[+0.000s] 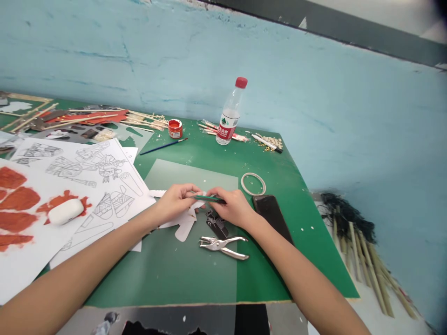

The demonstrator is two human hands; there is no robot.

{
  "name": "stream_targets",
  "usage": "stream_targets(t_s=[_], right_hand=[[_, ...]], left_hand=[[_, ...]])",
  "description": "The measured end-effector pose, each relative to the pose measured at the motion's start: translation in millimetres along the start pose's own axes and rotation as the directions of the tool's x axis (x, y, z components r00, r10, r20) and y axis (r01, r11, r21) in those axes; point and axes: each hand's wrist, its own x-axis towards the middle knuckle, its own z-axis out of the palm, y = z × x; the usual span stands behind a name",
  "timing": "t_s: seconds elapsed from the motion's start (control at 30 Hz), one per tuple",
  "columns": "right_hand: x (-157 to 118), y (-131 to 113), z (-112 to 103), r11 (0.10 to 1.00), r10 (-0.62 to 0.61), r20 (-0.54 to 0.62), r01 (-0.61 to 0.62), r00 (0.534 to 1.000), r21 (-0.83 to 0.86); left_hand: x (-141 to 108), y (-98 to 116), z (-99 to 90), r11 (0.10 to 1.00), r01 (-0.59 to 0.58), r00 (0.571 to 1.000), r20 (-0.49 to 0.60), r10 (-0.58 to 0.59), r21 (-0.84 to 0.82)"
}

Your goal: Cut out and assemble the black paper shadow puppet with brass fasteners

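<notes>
2 forearms [115, 244] reach in, left hand [176, 201] pinching a white cutout [196, 204] above a translucent sheet [174, 274], right hand [232, 207] closed around a slim green tool [208, 198], apparently working the cutout, next needing steadiness.

Water btl [227, 120] w/ red cap [241, 83] stands nr back of green counter [314, 260], beside wrapped sticks [209, 126]; beige bits [274, 140] further rt. Open jar of red paint [175, 130] to btl's lt, blue brush [163, 146] just in front. Blk phone [273, 217] lies nr tape ring [264, 186]. Wht rounded case [65, 211] sits on red-painted sheet [24, 267], far lt. Pale poles [372, 272] on floor [368, 307], rt, by blue wall [296, 107].
</notes>
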Motion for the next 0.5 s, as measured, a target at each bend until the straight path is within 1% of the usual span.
stream_targets(t_s=[0.17, 0.23, 0.3, 0.4, 0.43, 0.5], right_hand=[[0.3, -4.6, 0.1, 0.971, 0.076, -0.006, -0.073, 0.997, 0.227], [0.8, -6.4, 0.3, 0.931, 0.121, -0.001, -0.113, 0.993, 0.347], [1.9, -7.9, 0.2, 0.878, 0.202, 0.007, -0.184, 0.979, 0.442], [4.5, -10.7, -1.3, 0.807, 0.338, 0.045, -0.314, 0.94, 0.5], [5.6, -12.0, -2.2, 0.791, 0.364, 0.068, -0.347, 0.929, 0.504], [7.6, -15.1, -4.3, 0.766, 0.373, 0.128, -0.383, 0.919, 0.516]], left_hand=[[-0.1, 2.5, 1.3, 0.999, -0.046, 0.999, -0.012, 0.046, 0.001], [-0.5, 3.4, 1.7, 0.999, -0.048, 0.999, -0.016, 0.048, 0.018], [-1.2, 4.3, 2.0, 0.999, -0.03, 0.999, -0.016, 0.031, 0.025], [-2.0, 4.6, 2.2, 0.999, -0.021, 1.0, -0.022, 0.022, 0.031], [-2.1, 4.3, 2.1, 0.999, -0.027, 0.999, -0.021, 0.027, 0.031], [-2.1, 3.2, 1.9, 0.998, -0.05, 0.999, -0.015, 0.051, 0.035]])
